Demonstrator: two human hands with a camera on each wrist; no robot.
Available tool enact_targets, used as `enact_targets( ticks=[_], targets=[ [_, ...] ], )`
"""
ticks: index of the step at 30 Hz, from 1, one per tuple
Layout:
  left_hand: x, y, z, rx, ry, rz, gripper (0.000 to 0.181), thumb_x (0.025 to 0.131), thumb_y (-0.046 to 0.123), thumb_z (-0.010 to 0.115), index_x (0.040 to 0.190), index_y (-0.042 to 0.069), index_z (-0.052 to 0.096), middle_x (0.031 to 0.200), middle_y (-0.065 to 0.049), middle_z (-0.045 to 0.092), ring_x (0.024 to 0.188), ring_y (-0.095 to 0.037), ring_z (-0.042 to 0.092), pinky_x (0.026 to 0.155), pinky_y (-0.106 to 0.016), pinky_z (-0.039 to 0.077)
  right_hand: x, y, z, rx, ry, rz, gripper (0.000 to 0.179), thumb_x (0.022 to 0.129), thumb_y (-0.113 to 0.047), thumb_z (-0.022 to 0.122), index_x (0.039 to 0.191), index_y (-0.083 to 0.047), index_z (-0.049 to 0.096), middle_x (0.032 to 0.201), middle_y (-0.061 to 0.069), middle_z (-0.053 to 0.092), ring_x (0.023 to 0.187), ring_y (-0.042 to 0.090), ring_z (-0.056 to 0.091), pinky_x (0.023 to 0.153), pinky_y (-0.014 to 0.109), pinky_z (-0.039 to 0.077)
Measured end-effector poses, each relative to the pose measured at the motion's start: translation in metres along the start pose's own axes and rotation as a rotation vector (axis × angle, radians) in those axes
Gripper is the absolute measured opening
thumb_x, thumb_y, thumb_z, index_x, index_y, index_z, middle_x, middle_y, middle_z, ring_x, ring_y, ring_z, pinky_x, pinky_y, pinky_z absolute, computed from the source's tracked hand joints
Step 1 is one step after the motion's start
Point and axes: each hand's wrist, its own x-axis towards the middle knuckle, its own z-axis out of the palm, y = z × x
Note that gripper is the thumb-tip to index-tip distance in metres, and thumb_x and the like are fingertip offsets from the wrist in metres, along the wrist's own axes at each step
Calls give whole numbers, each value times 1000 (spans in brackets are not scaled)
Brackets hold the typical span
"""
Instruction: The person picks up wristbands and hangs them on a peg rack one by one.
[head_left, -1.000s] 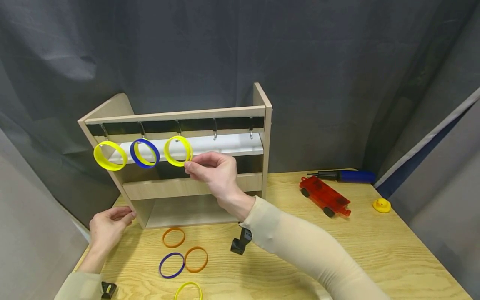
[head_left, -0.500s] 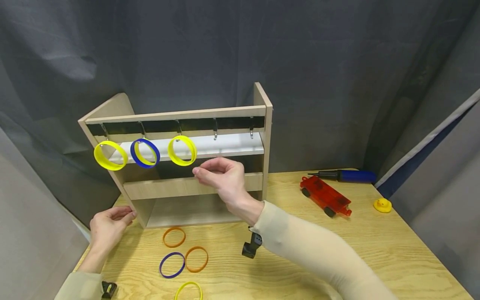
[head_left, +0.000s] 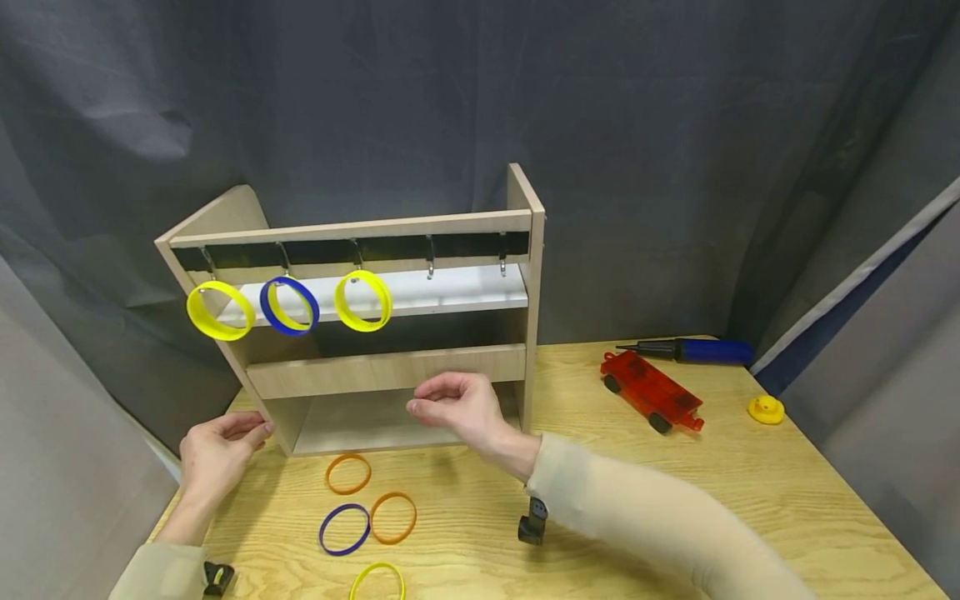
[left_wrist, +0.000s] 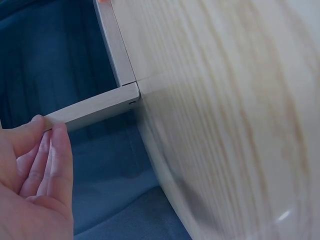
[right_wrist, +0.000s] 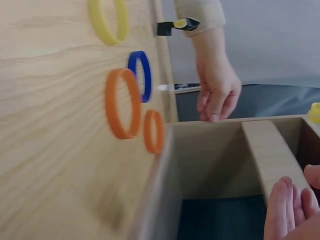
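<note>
A small wooden shelf [head_left: 386,373] has a row of metal hooks along its upper bar. From three hooks hang a yellow wristband [head_left: 362,322], a blue wristband [head_left: 268,313] with yellow showing inside it, and another yellow wristband [head_left: 201,321] at the left. My left hand [head_left: 213,454] pinches the shelf's left side panel near its base; the left wrist view shows thumb and fingers on the panel edge [left_wrist: 95,106]. Before the lower shelf hovers my right hand [head_left: 468,412], fingers loosely bent and holding nothing.
On the table [head_left: 600,533] lie an orange wristband [head_left: 327,477], a second orange wristband [head_left: 392,542], a blue wristband [head_left: 322,534] and a yellow wristband [head_left: 356,585]. To the right are a red toy cart [head_left: 651,392], a blue hand pump [head_left: 712,352] and a yellow rubber duck [head_left: 765,409].
My right hand has let go of the yellow wristband on the third hook and moved down and slightly right. That band hangs freely now. The left hand has stayed in place.
</note>
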Motion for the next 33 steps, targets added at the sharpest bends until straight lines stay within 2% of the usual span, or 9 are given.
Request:
enact_targets(
  ticks=[11, 16, 21, 27, 33],
  targets=[
    [0, -1, -1, -1, 5, 8, 28, 100, 19, 86, 120, -1, 84, 111, -21, 87, 68, 21, 68, 63, -11, 59, -7, 44, -4, -72, -99, 112, 26, 90, 0, 85, 114, 9, 80, 95, 15, 86, 78, 9, 79, 83, 42, 73],
    [0, -2, -1, 10, -6, 8, 30, 101, 22, 86, 122, 0, 84, 111, -20, 87, 69, 19, 69, 62, -12, 59, -12, 61, -2, -134, -155, 154, 26, 90, 1, 85, 113, 10, 79, 93, 15, 86, 72, 8, 75, 75, 36, 71],
    [1, -2, 0, 20, -5, -4, 29, 101, 22, 86, 121, 2, 84, 111, -19, 87, 69, 19, 69, 62, -14, 60, -17, 70, 5, -195, -169, 230, 32, 87, 2, 88, 115, 12, 78, 91, 14, 86, 72, 16, 79, 71, 39, 72],
    [0, -1, 0, 6, 0, -5, 29, 100, 21, 87, 121, 0, 84, 112, -20, 87, 69, 19, 70, 62, -13, 59, -20, 77, 15, -276, -157, 293, 26, 83, 1, 93, 107, 5, 81, 84, 8, 85, 72, 18, 80, 64, 35, 69],
    [0, 0, -1, -2, -5, 4, 29, 100, 19, 86, 122, -1, 84, 112, -21, 87, 69, 17, 71, 62, -13, 59, -19, 79, 23, -362, -197, 282, 22, 82, -1, 95, 100, 1, 83, 82, 7, 84, 71, 24, 82, 61, 35, 68]
  ],
)
